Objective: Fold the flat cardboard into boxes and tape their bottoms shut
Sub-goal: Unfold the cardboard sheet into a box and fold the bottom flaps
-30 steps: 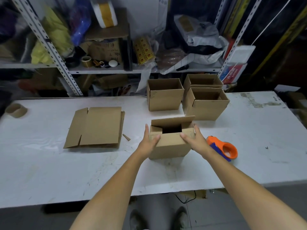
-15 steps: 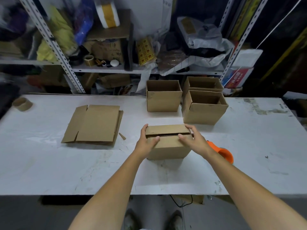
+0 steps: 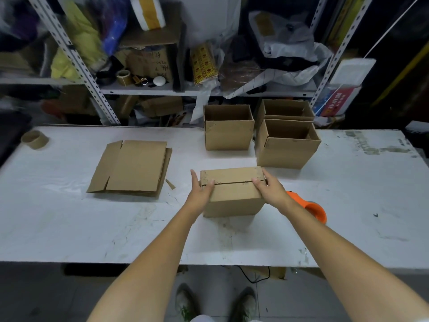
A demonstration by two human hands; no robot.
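A scuffed white table (image 3: 69,228) stands before a cluttered metal shelf (image 3: 148,90); 2 shoes (image 3: 185,300) show below.

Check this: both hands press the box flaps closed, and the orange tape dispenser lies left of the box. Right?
Not quite: in the head view the orange tape dispenser lies to the right of the box. The left hand and right hand do press its flaps closed.
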